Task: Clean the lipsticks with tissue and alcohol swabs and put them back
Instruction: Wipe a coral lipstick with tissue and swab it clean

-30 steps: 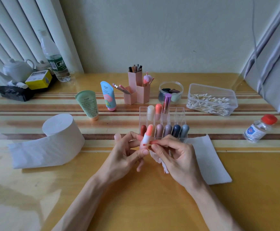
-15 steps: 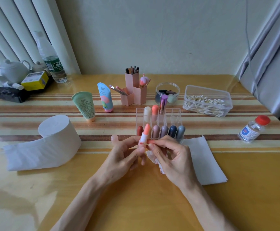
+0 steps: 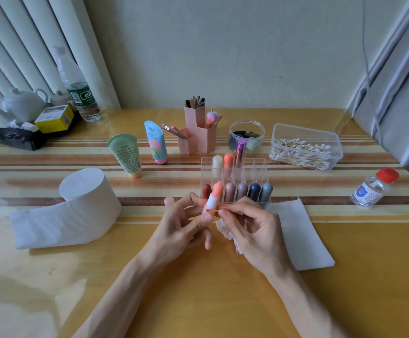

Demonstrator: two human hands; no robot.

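Head view, far left on the yellow striped wooden table [image 3: 198,301]: a white teapot [image 3: 23,106], a yellow box [image 3: 55,118] and a clear plastic water bottle with a green label [image 3: 79,93]. Nearer lies a white roll of tissue paper [image 3: 81,198], partly unrolled. Behind it stand a pale green tube [image 3: 125,154], a light blue tube [image 3: 156,142] and pink hexagonal holders with pencils and brushes [image 3: 196,132].

At centre, the left hand [image 3: 181,230] pinches a peach lipstick with a white base [image 3: 213,197] between thumb and fingers, upright and slightly tilted, just in front of the clear acrylic lipstick organiser [image 3: 254,167]. The right hand [image 3: 252,230] is closed on a thin cotton swab with a reddened tip [image 3: 212,210], the tip touching the lipstick's base, and a crumpled white tissue [image 3: 225,230] is tucked under its fingers. The organiser holds capped lipsticks in two rows.

To the right lie a flat white tissue sheet [image 3: 303,235], a clear tub of cotton swabs [image 3: 305,147] and a small clear alcohol bottle with a red cap [image 3: 371,189].
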